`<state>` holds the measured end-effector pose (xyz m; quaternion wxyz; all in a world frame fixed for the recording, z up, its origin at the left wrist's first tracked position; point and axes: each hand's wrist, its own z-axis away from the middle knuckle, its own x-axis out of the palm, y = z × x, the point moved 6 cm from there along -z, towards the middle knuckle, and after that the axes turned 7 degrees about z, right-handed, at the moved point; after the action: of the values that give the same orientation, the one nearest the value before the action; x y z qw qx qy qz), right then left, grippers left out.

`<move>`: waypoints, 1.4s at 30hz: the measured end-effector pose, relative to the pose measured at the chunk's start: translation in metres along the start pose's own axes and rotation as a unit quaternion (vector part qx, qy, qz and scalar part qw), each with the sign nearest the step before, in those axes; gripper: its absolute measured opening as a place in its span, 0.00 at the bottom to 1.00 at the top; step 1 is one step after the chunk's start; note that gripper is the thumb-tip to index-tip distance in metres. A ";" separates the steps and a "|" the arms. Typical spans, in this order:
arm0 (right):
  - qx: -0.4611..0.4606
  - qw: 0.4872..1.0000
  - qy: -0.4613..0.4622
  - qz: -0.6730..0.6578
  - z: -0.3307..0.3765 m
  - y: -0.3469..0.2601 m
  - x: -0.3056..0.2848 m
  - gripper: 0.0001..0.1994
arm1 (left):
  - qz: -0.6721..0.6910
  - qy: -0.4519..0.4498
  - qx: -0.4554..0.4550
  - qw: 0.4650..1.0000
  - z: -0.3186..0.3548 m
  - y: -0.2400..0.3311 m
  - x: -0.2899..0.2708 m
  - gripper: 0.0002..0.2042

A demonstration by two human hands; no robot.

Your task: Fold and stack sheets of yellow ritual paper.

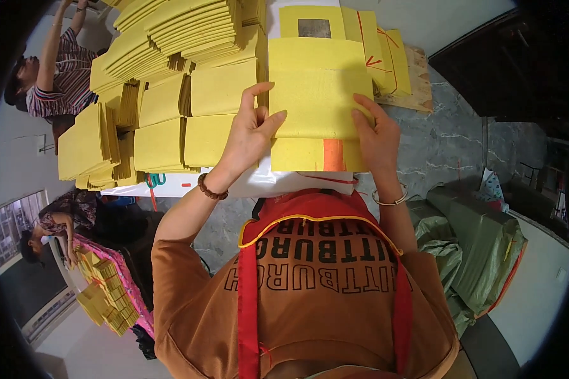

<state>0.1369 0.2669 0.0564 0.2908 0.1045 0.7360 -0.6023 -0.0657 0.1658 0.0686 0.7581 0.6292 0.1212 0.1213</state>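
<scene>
Between my hands lies a yellow paper sheet [319, 95] with crease lines across it and an orange patch on its near flap. My left hand [250, 132] is at the sheet's left edge, its thumb over the paper and its index finger bent at the border. Opposite it, my right hand [379, 136] has thumb and index finger on the right edge. The other fingers of both hands curl and are partly hidden. Beyond the sheet, a yellow piece with a grey rectangle [314, 28] shows.
Stacks of folded yellow paper [221, 88] crowd the white-covered table [253, 183] on the left. More yellow sheets with red marks [392, 60] rest on a wooden board [418, 79] at the right. Green wrapped bundles [474, 246] stand lower right. Two people work at the left.
</scene>
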 end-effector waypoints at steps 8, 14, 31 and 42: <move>-0.012 0.999 0.011 0.028 -0.003 -0.001 0.000 0.14 | -0.426 -0.148 0.370 0.812 0.024 0.060 0.063 0.28; 0.000 0.999 -0.017 0.042 -0.006 -0.002 0.000 0.14 | -0.510 -0.224 0.303 0.773 0.016 0.016 0.073 0.36; -0.286 0.903 -0.132 0.291 0.058 -0.016 0.012 0.24 | -0.445 -0.181 0.300 0.824 0.011 0.006 0.057 0.28; -0.250 0.938 -0.155 0.185 0.051 -0.016 0.004 0.28 | -0.595 -0.053 0.457 0.659 0.017 0.027 0.082 0.19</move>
<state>0.1407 0.2136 0.0617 0.5239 0.0680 0.7764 -0.3436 0.0168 0.1827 0.0957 0.2909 0.6954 0.4693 -0.4600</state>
